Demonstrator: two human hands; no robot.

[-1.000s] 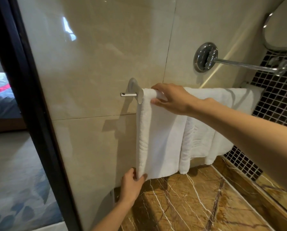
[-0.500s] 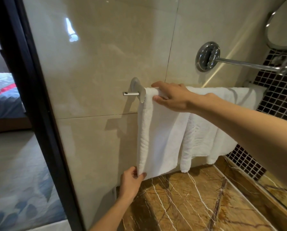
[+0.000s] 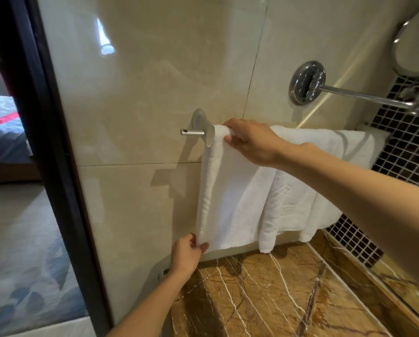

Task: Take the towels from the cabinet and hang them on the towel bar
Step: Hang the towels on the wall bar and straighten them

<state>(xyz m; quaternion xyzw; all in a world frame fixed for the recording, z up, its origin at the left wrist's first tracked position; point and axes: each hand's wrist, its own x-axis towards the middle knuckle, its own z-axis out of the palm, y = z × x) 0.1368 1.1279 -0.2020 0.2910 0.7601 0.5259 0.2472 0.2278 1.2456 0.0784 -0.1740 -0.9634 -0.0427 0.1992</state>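
Observation:
White towels hang side by side over the towel bar (image 3: 193, 132) on the beige tiled wall. The nearest towel (image 3: 232, 198) hangs at the bar's left end, next to the round metal bracket. My right hand (image 3: 249, 142) grips its top fold where it lies over the bar. My left hand (image 3: 187, 254) pinches its lower left corner between thumb and fingers. A second towel (image 3: 296, 205) hangs to the right, partly behind my right forearm. The bar itself is hidden under the cloth.
A chrome wall mount with an arm (image 3: 308, 82) sticks out above the towels toward a round mirror (image 3: 417, 45). A brown marble counter (image 3: 276, 295) lies below. A dark door frame (image 3: 45, 132) stands at the left, with a bed (image 3: 1, 132) beyond it.
Both hands keep their hold on the nearest towel. The left hand has shifted slightly along the lower corner; the view has drifted a little.

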